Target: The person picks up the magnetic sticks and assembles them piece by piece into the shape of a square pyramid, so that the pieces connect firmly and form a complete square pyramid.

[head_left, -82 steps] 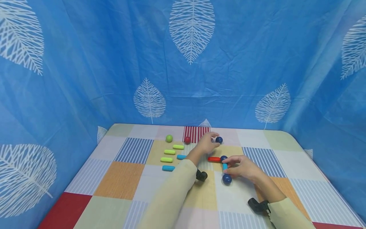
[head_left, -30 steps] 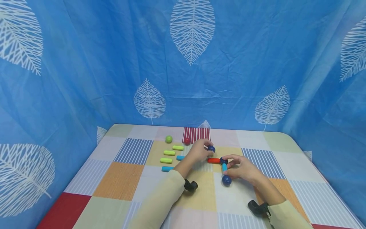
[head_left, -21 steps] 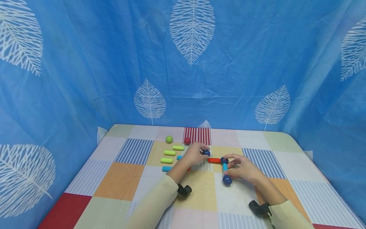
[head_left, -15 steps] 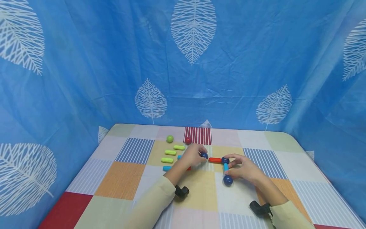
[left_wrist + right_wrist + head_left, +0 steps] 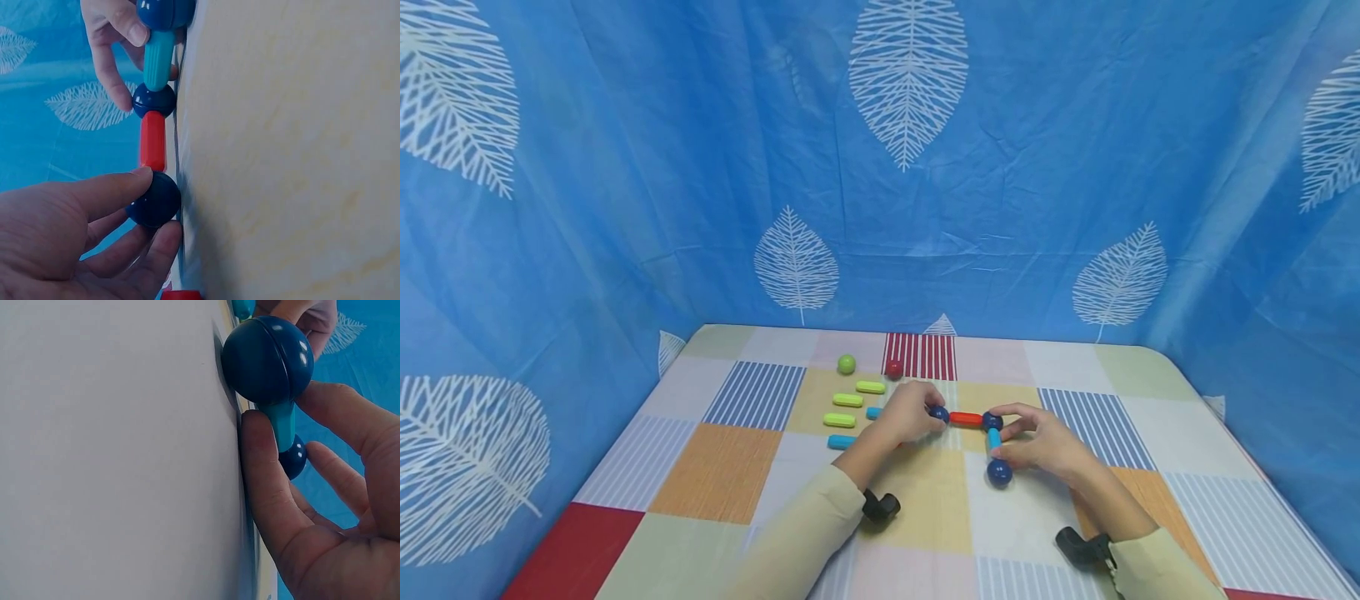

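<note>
My left hand (image 5: 912, 412) pinches a dark blue ball (image 5: 154, 201) between thumb and fingers, right at the left end of a red rod (image 5: 966, 418). That rod's other end meets a second dark blue ball (image 5: 992, 421) at a corner. From this corner a light blue rod (image 5: 994, 439) runs toward the near side and ends in a third dark blue ball (image 5: 999, 473). My right hand (image 5: 1047, 442) holds the light blue rod with its fingers on either side, one finger reaching to the corner ball. The chain lies low on the patchwork cloth.
Left of my left hand lie several yellow-green rods (image 5: 847, 400) and two light blue rods (image 5: 842, 442), one partly hidden by the hand. A green ball (image 5: 846, 363) and a red ball (image 5: 894, 368) sit farther back. A red piece (image 5: 182, 295) shows below the left hand.
My left hand took the dark blue ball at the back, drew it nearer and leftward, then brought it against the red rod's left end. The right hand stays at the chain.
</note>
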Action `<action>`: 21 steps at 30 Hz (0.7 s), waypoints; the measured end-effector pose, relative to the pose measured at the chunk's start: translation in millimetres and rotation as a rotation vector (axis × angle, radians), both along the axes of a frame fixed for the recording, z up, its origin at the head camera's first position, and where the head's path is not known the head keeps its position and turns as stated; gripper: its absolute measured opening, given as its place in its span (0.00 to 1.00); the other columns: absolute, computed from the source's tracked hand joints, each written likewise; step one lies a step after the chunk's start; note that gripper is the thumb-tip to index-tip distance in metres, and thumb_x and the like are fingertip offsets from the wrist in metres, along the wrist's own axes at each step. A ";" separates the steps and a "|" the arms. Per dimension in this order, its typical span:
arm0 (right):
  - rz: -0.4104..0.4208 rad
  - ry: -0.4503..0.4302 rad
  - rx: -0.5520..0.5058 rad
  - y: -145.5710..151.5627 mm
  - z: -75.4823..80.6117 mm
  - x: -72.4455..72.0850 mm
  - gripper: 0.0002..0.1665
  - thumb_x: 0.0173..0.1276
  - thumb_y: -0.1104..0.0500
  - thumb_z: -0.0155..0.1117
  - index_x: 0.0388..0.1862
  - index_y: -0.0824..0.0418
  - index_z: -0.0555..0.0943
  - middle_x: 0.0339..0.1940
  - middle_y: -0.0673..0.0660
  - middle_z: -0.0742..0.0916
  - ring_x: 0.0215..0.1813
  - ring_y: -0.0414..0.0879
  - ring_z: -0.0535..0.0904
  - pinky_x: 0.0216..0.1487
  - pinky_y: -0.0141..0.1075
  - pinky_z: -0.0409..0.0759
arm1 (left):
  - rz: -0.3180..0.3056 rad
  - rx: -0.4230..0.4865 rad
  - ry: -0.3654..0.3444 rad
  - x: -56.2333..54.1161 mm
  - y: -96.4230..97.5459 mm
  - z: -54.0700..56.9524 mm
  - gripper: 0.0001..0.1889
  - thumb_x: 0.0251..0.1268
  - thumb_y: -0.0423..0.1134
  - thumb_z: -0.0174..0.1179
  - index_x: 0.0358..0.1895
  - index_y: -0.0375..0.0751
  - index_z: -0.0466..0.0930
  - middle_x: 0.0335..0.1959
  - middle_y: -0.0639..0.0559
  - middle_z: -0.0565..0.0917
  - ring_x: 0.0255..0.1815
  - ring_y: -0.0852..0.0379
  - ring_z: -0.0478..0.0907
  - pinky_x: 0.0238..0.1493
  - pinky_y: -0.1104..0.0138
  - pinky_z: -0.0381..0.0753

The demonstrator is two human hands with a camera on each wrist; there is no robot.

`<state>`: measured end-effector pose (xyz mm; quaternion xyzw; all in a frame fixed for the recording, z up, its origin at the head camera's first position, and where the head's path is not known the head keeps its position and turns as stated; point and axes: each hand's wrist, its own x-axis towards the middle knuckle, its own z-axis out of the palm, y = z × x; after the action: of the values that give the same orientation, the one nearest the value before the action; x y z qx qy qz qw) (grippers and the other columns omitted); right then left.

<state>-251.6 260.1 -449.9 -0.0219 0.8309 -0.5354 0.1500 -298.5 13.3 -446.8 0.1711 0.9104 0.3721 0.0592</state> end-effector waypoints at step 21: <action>0.171 0.262 0.240 6.7 5.1 -23.6 0.18 0.75 0.61 0.62 0.60 0.61 0.84 0.62 0.65 0.85 0.58 0.59 0.83 0.51 0.46 0.85 | 0.025 -0.023 0.088 34.7 -15.4 7.7 0.18 0.62 0.33 0.72 0.55 0.42 0.84 0.50 0.48 0.84 0.47 0.56 0.81 0.45 0.69 0.83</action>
<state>-275.2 266.8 -444.8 -0.1440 0.8962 -0.4105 0.0869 -263.8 -2.1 -439.0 0.1753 0.9184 0.3544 0.0166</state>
